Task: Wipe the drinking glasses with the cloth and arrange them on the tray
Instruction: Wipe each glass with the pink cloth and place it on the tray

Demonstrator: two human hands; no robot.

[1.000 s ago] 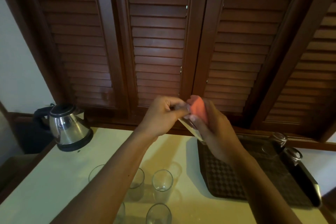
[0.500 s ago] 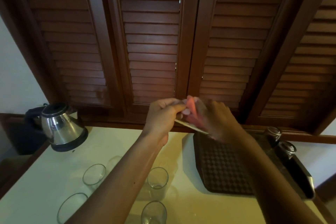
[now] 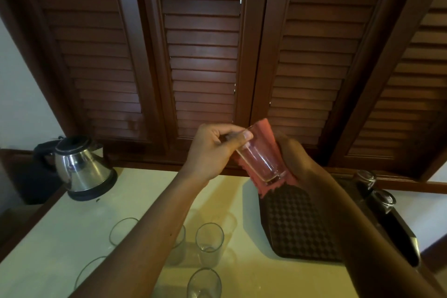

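Note:
A clear drinking glass (image 3: 262, 161) is held tilted above the counter, its base toward the lower right. My left hand (image 3: 212, 150) grips its rim end with thumb and fingers. Behind and under the glass lies a pink cloth (image 3: 263, 133), cupped against it by my right hand (image 3: 296, 159). Below my right arm sits a dark tray (image 3: 297, 225) with a bumpy mat, and two glasses (image 3: 366, 178) stand upside down at its far right edge. Several more glasses (image 3: 209, 241) stand upright on the pale counter beneath my left arm.
A steel electric kettle (image 3: 81, 167) stands at the counter's back left. Dark wooden louvred shutters (image 3: 203, 55) fill the wall behind. The counter's left edge (image 3: 36, 220) has a wooden trim.
The cloth, bunched at the glass's mouth before, now lies spread behind the glass in my right palm. The glass shows fully, tilted base-down to the right.

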